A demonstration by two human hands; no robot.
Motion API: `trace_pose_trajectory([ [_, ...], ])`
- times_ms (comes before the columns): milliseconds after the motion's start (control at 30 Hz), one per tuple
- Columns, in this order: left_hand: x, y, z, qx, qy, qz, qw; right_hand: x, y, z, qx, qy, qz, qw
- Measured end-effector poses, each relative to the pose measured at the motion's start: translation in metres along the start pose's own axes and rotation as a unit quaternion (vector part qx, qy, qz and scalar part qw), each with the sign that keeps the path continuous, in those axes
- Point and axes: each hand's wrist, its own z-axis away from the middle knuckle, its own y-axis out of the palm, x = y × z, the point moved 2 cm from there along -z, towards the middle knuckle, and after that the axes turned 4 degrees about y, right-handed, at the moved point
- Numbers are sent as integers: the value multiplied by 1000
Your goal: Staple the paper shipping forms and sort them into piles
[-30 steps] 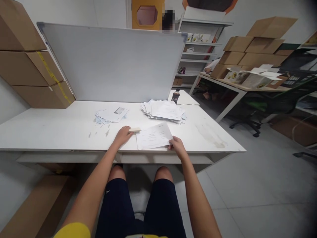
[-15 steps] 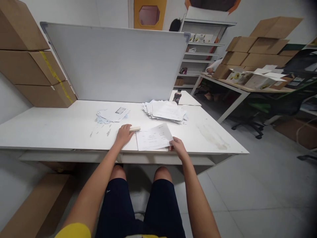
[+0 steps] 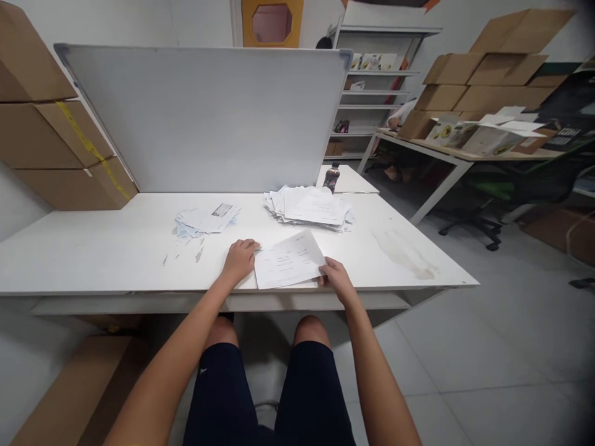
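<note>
A printed sheet of white paper lies slightly tilted near the desk's front edge. My right hand pinches its right edge, thumb on top. At the sheet's left edge, my left hand has its fingers curled, their tips by the upper left corner. Whatever is under those fingers is hidden; the pale bar seen there earlier no longer shows. Behind the sheet rests a thick, uneven pile of papers. Farther left is a smaller spread of white and bluish slips, one with a dark printed patch.
A whiteboard stands along the back of the white desk. Cardboard boxes are stacked at the left. Beyond the paper pile is a dark drink bottle. To the right are another table with boxes and an office chair.
My left hand has moved right, up against the sheet, and the pale bar at its fingers has gone from sight. My right hand keeps its hold on the sheet. The view has shifted slightly.
</note>
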Motion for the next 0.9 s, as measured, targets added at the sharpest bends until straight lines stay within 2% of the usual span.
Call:
trace_pose_trajectory([
  [133, -13, 5, -3, -11, -34, -18, 999, -3, 1, -2, -17, -4, -3, 1000],
  [267, -14, 6, -2, -27, -40, -15, 999, -2, 4, -1, -41, 10, -6, 999],
  [467, -11, 4, 1, -106, -67, -6, 992, 0, -1, 4, -3, 9, -51, 999],
  [567, -12, 6, -1, -92, -95, -16, 991, -2, -10, -5, -53, -8, -115, 992],
  [733, -14, 6, -4, -14, -102, 5, 995, 14, -19, -54, -207, -82, -183, 958],
  [833, -14, 6, -3, 2, -85, 12, 996, 39, -27, -99, -282, -79, -149, 944],
  [900, -13, 7, -2, 5, -82, 14, 996, 59, -38, -128, -314, -69, -81, 944],
])
